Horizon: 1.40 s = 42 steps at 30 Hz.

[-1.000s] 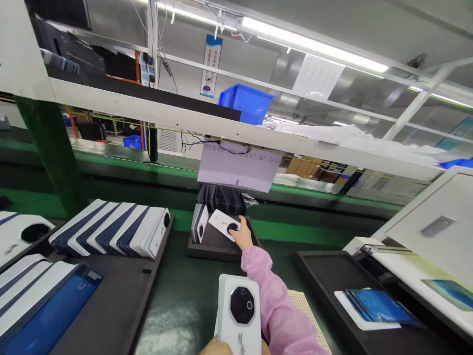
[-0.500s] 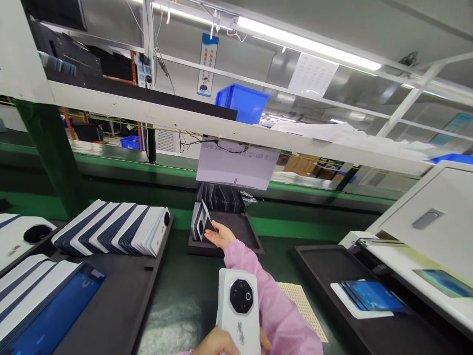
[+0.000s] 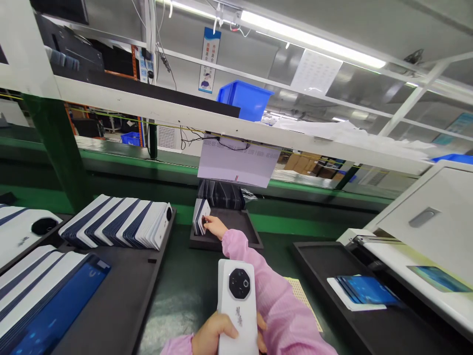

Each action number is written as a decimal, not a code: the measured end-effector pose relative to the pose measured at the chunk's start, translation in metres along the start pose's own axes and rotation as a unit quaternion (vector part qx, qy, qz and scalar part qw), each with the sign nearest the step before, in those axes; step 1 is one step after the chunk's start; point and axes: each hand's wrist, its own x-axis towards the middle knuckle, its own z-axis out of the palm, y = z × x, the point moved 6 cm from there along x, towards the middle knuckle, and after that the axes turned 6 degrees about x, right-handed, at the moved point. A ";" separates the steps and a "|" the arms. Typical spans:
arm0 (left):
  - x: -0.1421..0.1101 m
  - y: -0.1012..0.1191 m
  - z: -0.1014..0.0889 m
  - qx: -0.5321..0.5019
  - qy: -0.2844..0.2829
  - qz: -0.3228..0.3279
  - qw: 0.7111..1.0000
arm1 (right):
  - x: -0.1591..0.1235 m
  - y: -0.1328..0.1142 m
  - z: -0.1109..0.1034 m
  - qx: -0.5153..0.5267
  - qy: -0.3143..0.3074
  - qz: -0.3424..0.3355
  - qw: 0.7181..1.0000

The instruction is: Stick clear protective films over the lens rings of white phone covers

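In the lower middle, my left hand [image 3: 214,333] is closed around a small stack of white phone back panels [image 3: 244,309]. The top one has a black camera circle and dark lettering. My right arm, in a pink sleeve, stretches forward to a small black tray [image 3: 224,243]. There my right hand [image 3: 215,227] has its fingers together at the front panel of a short upright row of white phone back panels [image 3: 199,209]. The fingertips partly cover that panel's dark camera circle. This row leans at the tray's left end.
At left, a black tray [image 3: 129,291] holds rows of white and dark blue panels [image 3: 114,222]. To the right, another black tray [image 3: 334,254] carries blue-screen panels [image 3: 364,289] beside a white machine [image 3: 432,212]. A dotted yellowish sheet [image 3: 305,301] lies under my right arm.
The front panel in the small tray was tilted away from the row in my right hand; now it stands against the row. My left hand has risen slightly, still with the stack.
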 end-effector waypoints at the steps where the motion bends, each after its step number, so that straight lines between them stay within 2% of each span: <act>1: -0.001 0.000 0.000 -0.010 0.005 -0.010 1.000 | -0.002 -0.001 0.003 0.014 -0.003 0.004 1.000; 4: -0.002 0.004 0.000 -0.025 0.023 -0.024 0.999 | -0.012 -0.006 -0.003 0.056 0.005 0.011 0.998; 7: -0.002 0.009 -0.002 -0.032 0.029 -0.019 0.999 | -0.035 -0.018 -0.032 0.092 0.024 0.008 0.995; 10: 0.000 0.012 -0.005 -0.030 0.018 -0.008 0.999 | -0.082 -0.038 -0.067 0.111 0.021 -0.026 0.993; 12: 0.001 0.012 -0.006 -0.014 0.008 -0.008 1.000 | -0.120 -0.051 -0.080 0.102 -0.004 -0.041 0.994; 15: 0.000 0.009 -0.007 0.021 0.009 -0.034 0.999 | -0.167 -0.067 -0.079 -0.040 -0.070 -0.064 0.995; 17: -0.001 0.009 -0.008 0.039 0.018 -0.043 0.998 | -0.185 -0.074 -0.073 -0.132 -0.092 -0.087 0.983; 20: 0.000 0.011 -0.010 0.054 0.039 -0.036 0.997 | -0.193 -0.084 -0.065 -0.180 -0.083 -0.146 0.969; 25: 0.002 0.019 -0.015 0.080 0.096 0.007 0.992 | -0.194 -0.089 -0.068 -0.167 0.007 -0.216 0.962; 30: 0.002 0.025 -0.013 0.145 0.125 0.036 0.981 | -0.196 -0.083 -0.068 -0.131 0.001 -0.199 0.971; 35: 0.003 0.024 -0.016 0.202 0.140 0.020 0.969 | -0.198 -0.086 -0.071 -0.144 -0.008 -0.196 0.970; 39: 0.004 0.020 -0.018 0.187 0.141 0.002 0.972 | -0.196 -0.085 -0.070 -0.158 -0.032 -0.190 0.969; 42: 0.006 0.016 -0.016 0.116 0.121 -0.008 0.986 | -0.204 -0.090 -0.066 -0.222 0.000 -0.235 0.946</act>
